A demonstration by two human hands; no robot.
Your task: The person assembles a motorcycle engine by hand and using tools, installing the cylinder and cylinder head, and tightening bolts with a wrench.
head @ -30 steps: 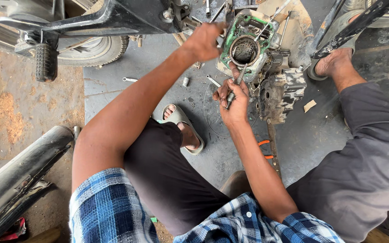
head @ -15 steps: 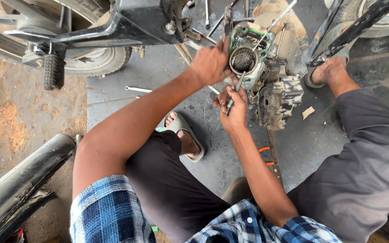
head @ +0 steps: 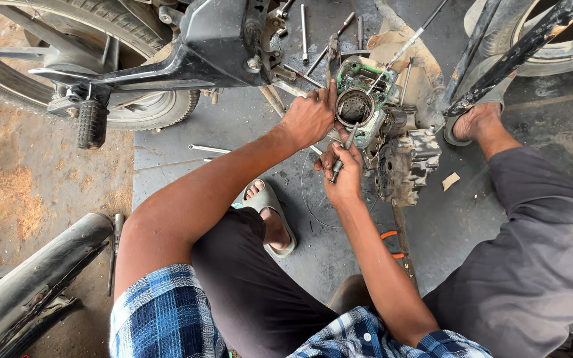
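On a grey concrete floor (head: 233, 126), oil-stained, edged by bare dirt on the left, a dismantled engine block (head: 392, 142) is set between the person's legs. Two motorcycle wheels are seen: one top left (head: 134, 109), one top right (head: 499, 33). One exhaust pipe (head: 31, 278) lies bottom left. At least four loose rods or bolts are scattered near the frame. The cylinder bore (head: 355, 107) is faced up toward the camera. The left hand (head: 310, 116) is closed against the bore's left edge, fingers curled. The right hand (head: 343, 172) is gripped around a slim metal tool (head: 341, 154), long axis near vertical in view, tip up at the bore's lower rim.
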